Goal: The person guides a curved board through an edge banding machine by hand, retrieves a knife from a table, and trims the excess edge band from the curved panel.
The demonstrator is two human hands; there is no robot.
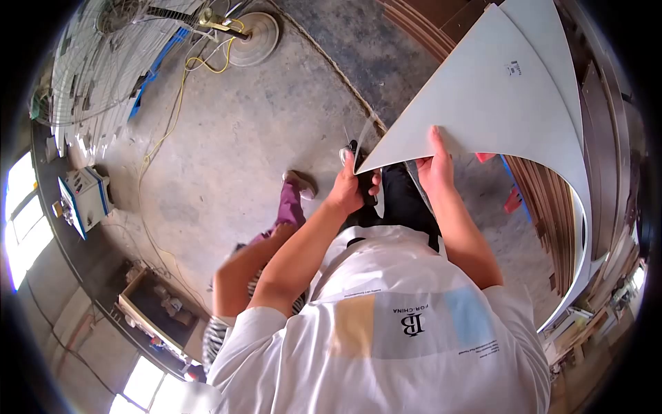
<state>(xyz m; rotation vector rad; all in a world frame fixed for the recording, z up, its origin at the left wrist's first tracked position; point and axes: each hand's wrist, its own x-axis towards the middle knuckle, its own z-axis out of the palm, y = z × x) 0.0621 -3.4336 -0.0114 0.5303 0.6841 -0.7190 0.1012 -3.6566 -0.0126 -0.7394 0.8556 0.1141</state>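
A large light-grey panel [483,103] with a small printed label stretches from the middle of the view to the upper right, its corner pointing towards my hands. My left hand [348,190] is closed around a black-handled hand tool [365,185] right at that corner; its exact kind I cannot make out. Near the corner a thin, pale curved strip [367,131] stands up. My right hand [436,165] grips the panel's near edge, thumb on the top face and fingers underneath.
Another person's arm [241,276] and purple-trousered leg [291,207] are close on my left. Stacked brown boards [545,207] stand at right. A round metal base [254,40], yellow cable [181,103], white-and-blue box [84,196] and wooden crate [148,310] lie around the concrete floor.
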